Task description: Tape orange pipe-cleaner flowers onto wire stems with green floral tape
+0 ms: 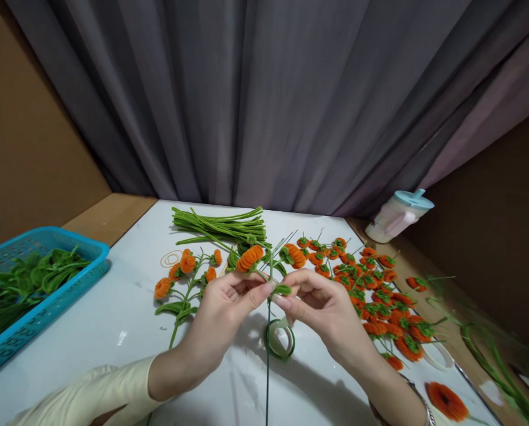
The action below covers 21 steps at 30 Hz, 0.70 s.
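Over the middle of the white table, my left hand (233, 305) pinches a thin dark green stem (267, 367) near its top. Two orange fuzzy blooms, a left one (250, 258) and a right one (293, 256), stand just above the fingers. My right hand (320, 302) is closed at a small green fuzzy leaf (283, 290), its fingertips close to the left ones. A roll of green tape (280, 339) sits below the hands, behind the stem. Left of my left hand lies a finished-looking branch (187, 296) with orange buds and green leaves.
A blue basket (100, 260) of green leaves stands at the left. Green stems (220, 226) lie at the back. Many orange pieces (375, 296) spread across the right, with a lidded cup (397, 218) behind and a flat orange flower (446, 401) in front.
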Each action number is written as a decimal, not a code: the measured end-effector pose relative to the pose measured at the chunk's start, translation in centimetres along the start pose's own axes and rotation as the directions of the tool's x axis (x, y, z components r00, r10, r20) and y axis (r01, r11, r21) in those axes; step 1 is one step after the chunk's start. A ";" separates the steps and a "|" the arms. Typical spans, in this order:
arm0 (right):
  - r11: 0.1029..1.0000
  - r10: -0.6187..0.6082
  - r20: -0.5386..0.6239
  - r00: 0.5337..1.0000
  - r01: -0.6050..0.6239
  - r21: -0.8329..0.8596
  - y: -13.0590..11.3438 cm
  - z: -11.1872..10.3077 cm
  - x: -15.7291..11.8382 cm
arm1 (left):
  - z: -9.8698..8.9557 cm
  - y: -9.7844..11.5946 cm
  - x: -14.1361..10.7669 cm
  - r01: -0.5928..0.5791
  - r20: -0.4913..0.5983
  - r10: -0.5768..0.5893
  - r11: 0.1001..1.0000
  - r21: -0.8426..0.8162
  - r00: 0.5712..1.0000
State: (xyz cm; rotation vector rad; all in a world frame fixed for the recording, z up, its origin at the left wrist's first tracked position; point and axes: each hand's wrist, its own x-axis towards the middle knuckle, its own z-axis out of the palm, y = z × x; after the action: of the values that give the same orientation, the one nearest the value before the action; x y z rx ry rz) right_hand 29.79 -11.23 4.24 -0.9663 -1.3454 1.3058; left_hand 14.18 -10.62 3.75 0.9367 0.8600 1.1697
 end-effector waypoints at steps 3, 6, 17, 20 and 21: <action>0.996 -0.016 0.034 0.999 0.013 0.089 0.5 -0.3 0.4 | 0.0 0.0 0.1 0.073 -0.010 -0.074 0.995 -0.065 0.997; 0.991 -0.020 0.063 0.998 0.012 0.131 1.1 -0.7 0.7 | 0.0 0.1 0.0 0.154 0.013 -0.153 0.984 -0.088 0.988; 0.976 0.065 0.067 0.996 -0.077 0.202 1.8 -0.7 0.8 | 0.1 0.1 -0.2 0.171 0.026 -0.169 0.977 -0.126 0.985; 0.976 0.075 0.071 0.995 -0.088 0.201 1.8 -0.6 0.8 | 0.0 -0.2 -0.1 0.170 0.042 -0.166 0.979 -0.116 0.985; 0.977 0.080 0.063 0.995 -0.091 0.193 1.7 -0.6 0.9 | -0.1 -0.4 -0.1 0.167 0.046 -0.163 0.980 -0.111 0.986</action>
State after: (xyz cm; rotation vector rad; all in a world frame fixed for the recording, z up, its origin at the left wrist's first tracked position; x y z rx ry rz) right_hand 30.03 -10.08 2.59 -0.8653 -1.2007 1.5095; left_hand 14.22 -10.74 3.40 0.7759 0.8160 1.0442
